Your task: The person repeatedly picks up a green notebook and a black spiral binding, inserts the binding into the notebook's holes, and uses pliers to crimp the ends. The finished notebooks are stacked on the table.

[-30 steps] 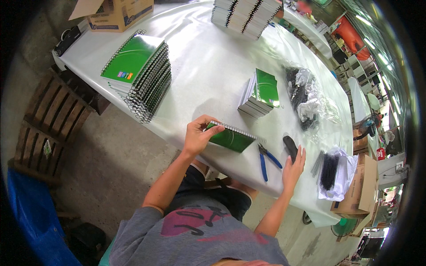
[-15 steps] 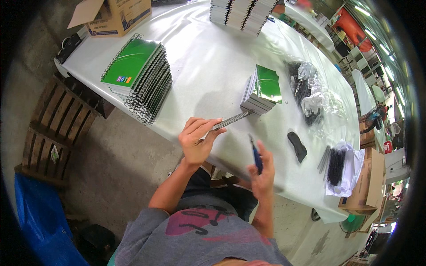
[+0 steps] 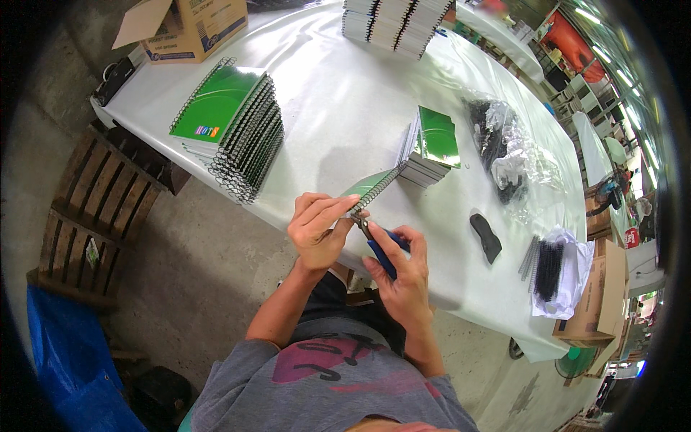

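Note:
Between my hands is a spiral notebook (image 3: 374, 181), its dark wire coil running up and away and a green cover showing behind it. My left hand (image 3: 318, 229) pinches the notebook at the near end of the coil. Blue-handled pliers (image 3: 382, 257) are gripped in my right hand (image 3: 404, 277), their metal jaws at that same coil end, close to my left fingertips. Whether the jaws bite the wire cannot be made out. Just beyond the coil's far end stands a small stack of green-covered notebooks (image 3: 436, 140). A taller stack of coil-bound green notebooks (image 3: 237, 129) is at the left.
At the right lie a dark flat pad (image 3: 486, 237), clear plastic wrap (image 3: 511, 162) and loose black coils (image 3: 548, 270) on white plastic. An open carton (image 3: 201, 29) sits far left, more bound books (image 3: 392, 25) far centre. The white table's (image 3: 317, 122) near edge passes under my hands.
My right hand has brought the pliers up and left to the coil's near end. The notebook has tilted, so its green cover shows. My left hand keeps its hold.

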The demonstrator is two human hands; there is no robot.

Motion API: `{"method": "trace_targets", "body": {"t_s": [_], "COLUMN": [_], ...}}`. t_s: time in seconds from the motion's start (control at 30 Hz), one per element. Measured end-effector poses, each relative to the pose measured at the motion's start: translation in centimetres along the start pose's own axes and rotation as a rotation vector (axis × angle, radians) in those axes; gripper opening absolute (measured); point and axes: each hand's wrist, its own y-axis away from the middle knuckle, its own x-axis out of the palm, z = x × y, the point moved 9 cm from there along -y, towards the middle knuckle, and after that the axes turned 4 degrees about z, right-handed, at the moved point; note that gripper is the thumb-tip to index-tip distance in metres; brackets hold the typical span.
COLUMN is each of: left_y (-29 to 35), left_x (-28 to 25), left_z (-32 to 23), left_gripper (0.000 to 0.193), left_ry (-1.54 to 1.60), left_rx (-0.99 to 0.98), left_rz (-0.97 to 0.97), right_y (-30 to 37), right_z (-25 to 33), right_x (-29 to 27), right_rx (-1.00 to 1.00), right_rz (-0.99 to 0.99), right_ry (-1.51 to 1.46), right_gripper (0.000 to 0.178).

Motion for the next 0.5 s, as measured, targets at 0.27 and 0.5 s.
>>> {"method": "trace_targets", "body": {"t_s": [0.27, 0.5], "left_y": [0.2, 0.7], "left_x": [-0.1, -1.1], "left_z": [-0.6, 3.0], "left_gripper": [0.035, 0.031], "left_ry": [0.035, 0.427], "left_rx": [0.053, -0.293], "left_rz": [-0.055, -0.323], "right_y": [2.5, 1.8], "right_z": [-1.8, -6.1], "right_x": [5.9, -0.5], "right_rx": [0.414, 0.201], "right_rz": [0.403, -0.038], "right_ry": [-1.527, -0.108], "right_gripper": [0.046, 0.047]}}
